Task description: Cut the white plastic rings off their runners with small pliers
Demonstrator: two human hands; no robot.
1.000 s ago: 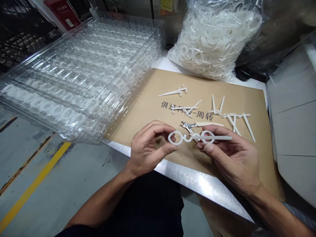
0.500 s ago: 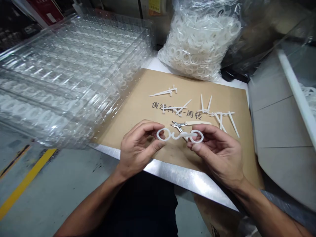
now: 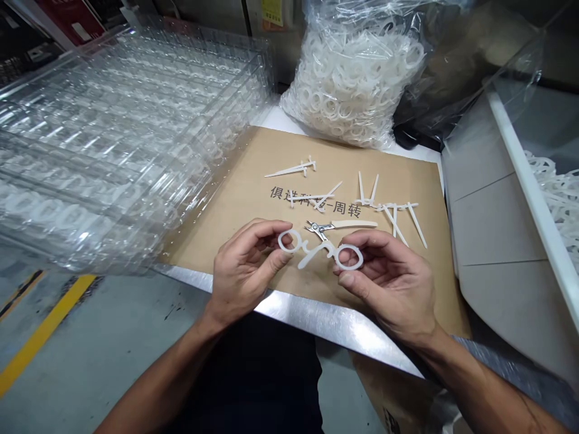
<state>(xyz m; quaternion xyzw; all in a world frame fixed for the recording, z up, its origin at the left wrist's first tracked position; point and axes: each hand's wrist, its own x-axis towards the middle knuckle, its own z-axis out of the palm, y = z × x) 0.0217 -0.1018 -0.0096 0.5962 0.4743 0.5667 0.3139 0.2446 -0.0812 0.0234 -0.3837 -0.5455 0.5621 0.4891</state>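
A white plastic part (image 3: 319,248) with a ring at each end is held up between my two hands. Thumb and fingers of my left hand (image 3: 246,265) pinch its left ring. My right hand (image 3: 389,277) grips the right ring in the same way. Between the rings, the part's curved middle shows, with a thin arm slanting down to the left. Just behind it, a pair of side cutters (image 3: 322,228) with pale handles lies on the cardboard sheet (image 3: 235,187); my right hand and the part hide some of the lower handle.
Thin white plastic sprues (image 3: 393,208) lie scattered on the cardboard. Stacked clear trays (image 3: 136,138) stand at the left. At the back is a clear bag of white rings (image 3: 348,84). A bin (image 3: 488,199) at right holds more white parts (image 3: 554,193). The metal table edge (image 3: 325,319) runs before me.
The white part has turned in my hands: its right ring sits lower, and its thin arm now points down to the left. The whole view has shifted slightly.
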